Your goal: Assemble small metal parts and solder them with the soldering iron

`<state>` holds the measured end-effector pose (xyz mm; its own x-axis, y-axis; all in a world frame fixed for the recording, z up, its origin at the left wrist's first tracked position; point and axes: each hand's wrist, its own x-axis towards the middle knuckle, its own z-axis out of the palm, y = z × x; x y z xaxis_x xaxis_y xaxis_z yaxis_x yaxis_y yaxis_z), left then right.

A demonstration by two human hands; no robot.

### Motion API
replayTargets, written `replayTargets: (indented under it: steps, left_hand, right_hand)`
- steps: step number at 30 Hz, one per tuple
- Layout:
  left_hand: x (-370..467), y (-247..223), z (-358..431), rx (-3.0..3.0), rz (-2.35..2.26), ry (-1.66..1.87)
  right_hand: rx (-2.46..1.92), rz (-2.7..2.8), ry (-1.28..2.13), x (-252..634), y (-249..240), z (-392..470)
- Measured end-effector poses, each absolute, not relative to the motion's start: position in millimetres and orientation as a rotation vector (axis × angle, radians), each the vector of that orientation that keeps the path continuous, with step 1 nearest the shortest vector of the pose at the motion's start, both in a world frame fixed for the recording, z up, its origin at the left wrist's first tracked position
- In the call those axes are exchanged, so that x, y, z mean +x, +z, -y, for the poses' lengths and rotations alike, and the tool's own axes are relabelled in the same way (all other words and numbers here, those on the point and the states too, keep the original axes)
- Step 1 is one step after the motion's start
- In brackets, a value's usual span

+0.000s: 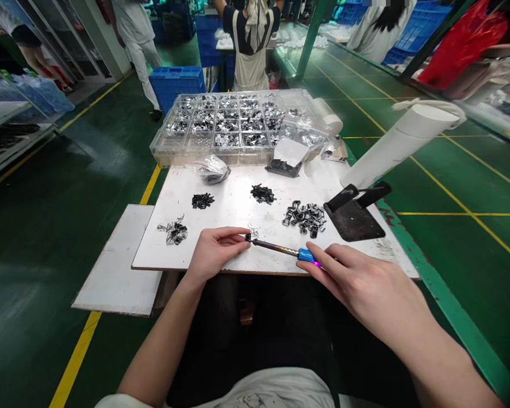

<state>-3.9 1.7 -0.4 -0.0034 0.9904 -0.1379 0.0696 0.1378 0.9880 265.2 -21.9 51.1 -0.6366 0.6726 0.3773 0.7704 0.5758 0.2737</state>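
Observation:
My right hand (357, 277) is closed round the blue grip of a soldering iron (280, 249), whose metal shaft points left. Between the thumb and fingers of my left hand (215, 252) is a small black part (248, 237). The iron's tip meets or almost meets this part; the exact contact is too small to tell. Just behind it on the white table (233, 215) lie a few tiny clear or silvery bits (254, 230). A pile of black and silver pieces (305, 218) is to the right, and a smaller silver-and-black pile (176, 231) to the left.
Two heaps of small black parts (203, 200) (263, 194) lie mid-table. Behind them are plastic bags (212, 170) and a clear compartment box (182, 144) of parts. A black metal stand (357, 218) and a white tube (402, 144) are at the right. People stand beyond.

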Motion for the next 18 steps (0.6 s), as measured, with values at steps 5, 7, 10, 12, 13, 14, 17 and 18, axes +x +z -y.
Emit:
replayTargets:
  steps: [5, 7, 10, 12, 13, 14, 17, 18]
  left_hand:
    - [-2.8, 1.5, -2.2, 1.149, -1.316, 1.077]
    - [-2.8, 2.0, -2.4, 1.15, -1.319, 1.074]
    - [-2.9, 2.2, -2.4, 1.149, -1.322, 1.075]
    - [-2.9, 2.1, -2.1, 1.148, -1.318, 1.075]
    - [-2.9, 2.0, -2.0, 1.147, -1.316, 1.075]
    - [-2.9, 1.8, -2.0, 1.146, -1.318, 1.076]
    - [-3.1, 1.6, -2.0, 1.148, -1.326, 1.079]
    - [-3.1, 1.6, -2.1, 1.15, -1.328, 1.08]
  right_hand:
    - [-1.189, 2.544, -0.641, 263.6, 51.9, 22.6]
    - [-1.19, 2.54, -0.641, 263.5, 52.2, 22.7]
    - [-1.195, 2.544, -0.634, 263.3, 52.5, 22.7]
    - [-1.199, 2.545, -0.634, 262.8, 52.6, 22.5]
    - [-1.203, 2.546, -0.634, 262.4, 52.6, 22.3]
    - [-1.208, 2.547, -0.634, 262.1, 52.7, 22.2]
    - [-1.225, 2.556, -0.62, 261.7, 52.5, 21.7]
    - [-1.232, 2.559, -0.608, 261.7, 52.4, 21.5]
